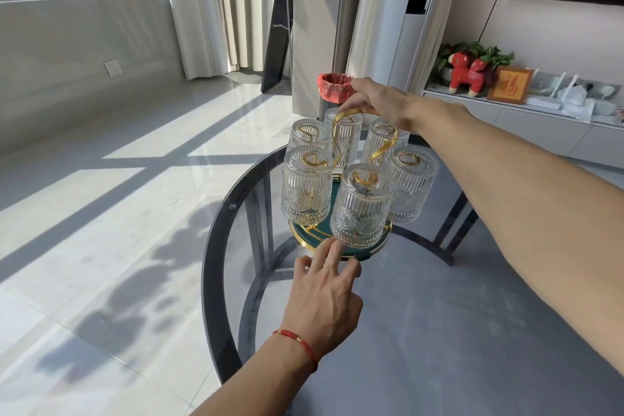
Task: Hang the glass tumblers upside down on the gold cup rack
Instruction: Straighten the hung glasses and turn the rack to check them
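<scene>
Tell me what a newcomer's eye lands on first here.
Six ribbed clear glass tumblers hang upside down on the gold wire cup rack in the middle, on a round dark-rimmed glass table. The right hand grips the rack's top loop; the left hand reaches toward its green base.

Head view, looking down, close

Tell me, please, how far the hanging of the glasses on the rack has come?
Done: six glass tumblers hang upside down on the gold cup rack. In hand: the right hand grips the rack's top handle, and the left hand reaches its straight fingers toward the nearest tumbler's rim. Left: no loose tumbler shows on the glass table.
</scene>
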Demonstrator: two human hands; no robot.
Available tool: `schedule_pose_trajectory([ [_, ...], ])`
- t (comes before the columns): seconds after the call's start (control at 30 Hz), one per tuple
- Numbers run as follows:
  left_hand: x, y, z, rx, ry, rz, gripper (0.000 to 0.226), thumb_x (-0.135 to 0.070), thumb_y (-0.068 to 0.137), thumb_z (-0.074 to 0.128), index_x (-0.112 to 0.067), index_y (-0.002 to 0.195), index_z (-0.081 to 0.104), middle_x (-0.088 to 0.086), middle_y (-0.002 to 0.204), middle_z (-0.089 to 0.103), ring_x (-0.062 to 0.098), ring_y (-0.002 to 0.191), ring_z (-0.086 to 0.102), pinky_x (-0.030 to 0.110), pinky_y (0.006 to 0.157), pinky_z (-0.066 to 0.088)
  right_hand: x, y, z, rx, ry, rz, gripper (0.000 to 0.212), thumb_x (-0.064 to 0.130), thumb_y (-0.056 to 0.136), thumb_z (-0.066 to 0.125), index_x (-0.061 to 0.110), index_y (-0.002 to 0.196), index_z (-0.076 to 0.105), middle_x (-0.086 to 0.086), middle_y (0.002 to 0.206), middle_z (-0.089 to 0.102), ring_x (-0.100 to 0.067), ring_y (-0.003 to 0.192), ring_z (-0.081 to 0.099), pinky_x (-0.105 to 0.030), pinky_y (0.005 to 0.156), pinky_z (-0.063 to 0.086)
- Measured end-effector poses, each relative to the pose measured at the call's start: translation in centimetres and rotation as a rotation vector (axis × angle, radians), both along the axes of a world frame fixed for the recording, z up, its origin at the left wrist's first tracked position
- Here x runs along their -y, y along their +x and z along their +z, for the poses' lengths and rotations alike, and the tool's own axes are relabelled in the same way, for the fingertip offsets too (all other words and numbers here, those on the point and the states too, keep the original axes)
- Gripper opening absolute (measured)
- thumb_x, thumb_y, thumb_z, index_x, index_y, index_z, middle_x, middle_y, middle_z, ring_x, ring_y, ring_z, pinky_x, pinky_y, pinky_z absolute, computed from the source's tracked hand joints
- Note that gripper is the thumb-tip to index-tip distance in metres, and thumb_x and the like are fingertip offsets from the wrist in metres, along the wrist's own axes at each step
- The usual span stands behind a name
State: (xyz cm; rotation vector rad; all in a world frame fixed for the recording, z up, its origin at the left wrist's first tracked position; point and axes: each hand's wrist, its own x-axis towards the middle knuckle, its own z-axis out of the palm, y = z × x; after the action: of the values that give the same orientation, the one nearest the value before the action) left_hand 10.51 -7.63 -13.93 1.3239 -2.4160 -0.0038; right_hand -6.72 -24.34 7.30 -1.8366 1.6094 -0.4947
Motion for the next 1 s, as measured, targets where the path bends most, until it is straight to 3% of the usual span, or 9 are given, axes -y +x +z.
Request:
schedule_pose_trajectory([
  [0.13,0.0,-0.1,-0.1,0.005,-0.004,0.003,0.03,-0.031,0.076,0.054,-0.026,0.105,0.057,0.007,0.133,0.053,0.033,0.135,0.04,0.05,0.09,0.046,-0.2,0.0,0.2,-0.038,-0.013,0.01,0.074,0.054,0.109,0.013,0.015,0.135,0.07,-0.012,0.15,0.059,-0.03,0.143,0.046,-0.034,0.099,0.025],
  [0.3,0.0,-0.1,0.0,0.0,0.004,-0.001,0.029,-0.031,0.077,0.052,-0.025,0.106,0.056,0.007,0.133,0.052,0.034,0.136,0.039,0.051,0.091,0.045,-0.3,-0.2,0.2,0.014,-0.041,0.036,0.073,0.051,0.109,0.015,0.012,0.13,0.073,-0.007,0.146,0.064,-0.019,0.129,0.055,-0.016,0.086,0.033],
  [0.4,-0.1,-0.1,0.0,0.008,0.007,0.006,0.03,-0.031,0.077,0.053,-0.025,0.107,0.057,0.007,0.135,0.052,0.033,0.137,0.038,0.052,0.091,0.044,-0.4,0.0,0.2,-0.067,-0.037,0.04,0.076,0.056,0.108,0.013,0.015,0.133,0.071,-0.01,0.15,0.06,-0.027,0.14,0.048,-0.033,0.102,0.025],
  [0.63,0.0,-0.1,0.1,-0.009,0.001,-0.007,0.03,-0.03,0.076,0.052,-0.025,0.105,0.057,0.007,0.132,0.053,0.033,0.136,0.039,0.049,0.089,0.044,-0.1,0.4,0.3,-0.104,-0.038,0.029,0.077,0.061,0.106,0.015,0.016,0.134,0.071,-0.009,0.154,0.056,-0.029,0.143,0.045,-0.047,0.116,0.021],
  [0.8,0.0,-0.1,0.0,-0.018,-0.027,-0.004,0.029,-0.029,0.074,0.052,-0.025,0.102,0.056,0.006,0.128,0.052,0.031,0.135,0.039,0.046,0.085,0.043,0.2,0.0,0.0,-0.084,-0.059,0.057,0.074,0.062,0.105,0.018,0.02,0.126,0.075,-0.005,0.144,0.065,-0.025,0.138,0.051,-0.043,0.111,0.025],
  [0.9,0.0,-0.1,0.0,-0.019,-0.02,-0.006,0.029,-0.03,0.074,0.051,-0.026,0.103,0.056,0.005,0.129,0.051,0.031,0.136,0.038,0.046,0.087,0.042,0.1,0.1,0.2,-0.028,-0.138,0.052,0.069,0.062,0.102,0.026,0.02,0.125,0.074,-0.004,0.145,0.065,-0.022,0.138,0.054,-0.046,0.122,0.026],
  [1.0,-0.1,-0.1,0.1,-0.022,-0.021,-0.007,0.028,-0.03,0.075,0.053,-0.025,0.103,0.056,0.005,0.13,0.052,0.031,0.135,0.038,0.047,0.088,0.043,-0.4,1.0,0.9,-0.009,-0.242,0.118,0.061,0.056,0.099,0.039,0.014,0.124,0.075,-0.004,0.135,0.071,-0.017,0.126,0.063,-0.045,0.117,0.039],
])
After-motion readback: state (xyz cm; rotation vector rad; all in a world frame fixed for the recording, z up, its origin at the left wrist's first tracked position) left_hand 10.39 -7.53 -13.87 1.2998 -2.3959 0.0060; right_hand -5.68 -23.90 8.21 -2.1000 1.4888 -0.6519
